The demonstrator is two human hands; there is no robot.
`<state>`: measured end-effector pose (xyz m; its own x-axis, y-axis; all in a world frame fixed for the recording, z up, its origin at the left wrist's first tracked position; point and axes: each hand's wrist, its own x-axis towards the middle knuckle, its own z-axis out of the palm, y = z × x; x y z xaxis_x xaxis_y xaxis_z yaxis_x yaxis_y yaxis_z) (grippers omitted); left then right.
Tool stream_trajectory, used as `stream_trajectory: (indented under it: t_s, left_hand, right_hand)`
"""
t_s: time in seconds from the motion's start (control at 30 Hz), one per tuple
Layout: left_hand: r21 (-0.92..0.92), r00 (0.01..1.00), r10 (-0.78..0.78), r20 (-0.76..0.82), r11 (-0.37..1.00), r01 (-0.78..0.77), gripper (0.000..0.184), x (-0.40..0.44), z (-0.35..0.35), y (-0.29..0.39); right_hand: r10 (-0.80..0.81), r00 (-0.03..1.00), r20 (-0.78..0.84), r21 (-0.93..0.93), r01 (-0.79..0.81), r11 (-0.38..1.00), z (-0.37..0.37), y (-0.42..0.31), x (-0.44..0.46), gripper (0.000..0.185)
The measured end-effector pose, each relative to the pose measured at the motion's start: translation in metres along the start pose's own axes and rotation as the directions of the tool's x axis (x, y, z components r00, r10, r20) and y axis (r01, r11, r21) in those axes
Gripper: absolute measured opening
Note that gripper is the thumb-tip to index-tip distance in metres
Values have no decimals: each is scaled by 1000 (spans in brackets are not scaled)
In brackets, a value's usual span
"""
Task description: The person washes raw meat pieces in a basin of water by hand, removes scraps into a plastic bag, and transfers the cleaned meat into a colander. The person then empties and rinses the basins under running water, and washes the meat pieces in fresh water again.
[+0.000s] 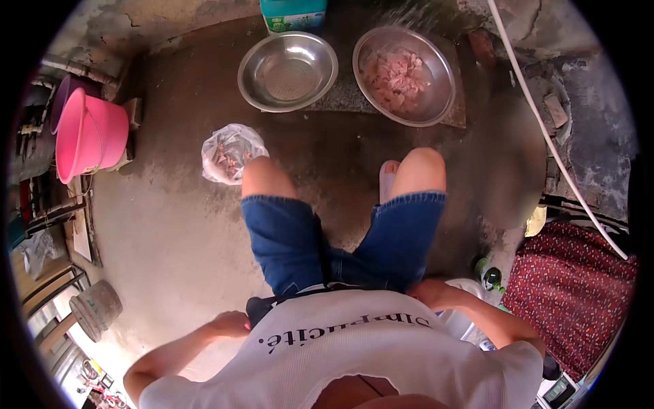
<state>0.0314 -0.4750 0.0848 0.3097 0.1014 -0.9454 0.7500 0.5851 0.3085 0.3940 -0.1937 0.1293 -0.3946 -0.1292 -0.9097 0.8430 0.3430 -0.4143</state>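
My left hand [231, 324] is at my waist on the left side of the view, beside a dark bit of cloth; its fingers are mostly hidden. On the other side my right hand [430, 293] rests at the hip of my blue denim shorts [409, 225], its fingertips out of sight. Beyond my knees stand two metal bowls: a bare perforated one [286, 71] and a tilted one [443, 85] with pale pink meat pieces [397, 76] in it. By my knee a clear plastic bag [235, 146] holds small reddish scraps.
Pink bucket [109, 133] at the far left, grey bucket [97, 310] below it. A teal container [294, 15] stands behind the bowls. A white hose [538, 116] crosses the right side, above dark red patterned cloth [579, 293]. A green bottle [489, 275] lies near my hip.
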Motion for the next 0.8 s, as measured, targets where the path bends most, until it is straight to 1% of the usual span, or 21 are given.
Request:
stream_trajectory:
  t_s: [0.03,0.07,0.13,0.17,0.2,0.23,0.27,0.3,0.33,0.37,0.4,0.43,0.47,0.5,0.57,0.63,0.67,0.7,0.73,0.77,0.8]
  left_hand:
    - [67,999,-19,41,998,17,37,5,-7,2]
    - [75,993,25,117,997,-34,37,16,-11,-3]
    - [53,956,79,281,994,-97,37,16,-32,9]
    - [35,928,108,358,991,-129,37,17,-50,19]
    - [-48,908,157,390,988,-150,37,22,-70,22]
    - [-130,886,204,418,978,-164,37,26,-96,26]
    - [-109,912,241,331,970,-217,34,22,-133,43]
    - [-108,958,222,179,973,-206,29,10,-174,74]
    - [-129,932,363,-2,924,-360,21,6,-212,94]
    - [-129,919,361,-157,915,-381,18,9,-243,116]
    - [78,810,418,-410,901,-426,19,25,-269,126]
    - [-59,794,408,-451,874,-483,21,27,-300,157]
    - [-50,735,430,-524,846,-531,22,47,-323,172]
    - [-30,665,449,-596,815,-578,23,74,-345,184]
    - [27,547,500,-671,755,-656,22,124,-383,219]
    - [246,378,590,-713,716,-653,22,178,-409,256]
    - [297,351,584,-732,737,-607,24,206,-421,276]
    - [342,328,579,-746,757,-557,26,236,-430,293]
    - [573,159,664,-731,723,-386,30,280,-441,301]
    - [741,12,752,-659,652,-160,36,313,-454,310]
    - [758,194,771,-607,634,-150,39,319,-458,324]
  right_hand:
    - [33,998,57,23,-35,999,-3,1,2,29]
    - [22,994,104,32,-25,999,-13,3,1,30]
    - [2,980,198,51,-12,999,-53,7,-10,31]
    - [-38,972,232,122,10,993,-82,10,-17,29]
    - [-239,960,146,255,197,947,-110,28,-21,20]
    - [-205,976,69,247,183,952,-146,35,-22,19]
    - [-190,962,-196,301,244,922,-177,40,-26,13]
    - [-130,888,-441,302,284,910,-208,51,-21,9]
    - [-121,762,-636,172,293,941,-237,59,-14,8]
    - [-129,665,-736,88,283,955,-263,77,0,10]
    - [-133,617,-775,8,220,976,-291,115,26,13]
    - [-155,609,-778,15,265,964,-312,134,45,15]
    - [-111,645,-756,131,315,940,-327,137,59,15]
    - [-171,616,-769,74,351,933,-347,155,81,17]
    - [-293,551,-781,-43,421,906,-376,197,144,21]
    - [-279,514,-811,-191,218,957,-410,216,186,31]
    - [-329,397,-857,-266,206,942,-431,241,223,41]
    - [-300,405,-864,-231,211,950,-454,244,244,42]
    - [-275,408,-871,-201,217,955,-478,235,265,44]
    - [-251,412,-876,-170,223,960,-495,224,284,46]
    - [-184,292,-939,-131,191,973,-493,206,309,47]
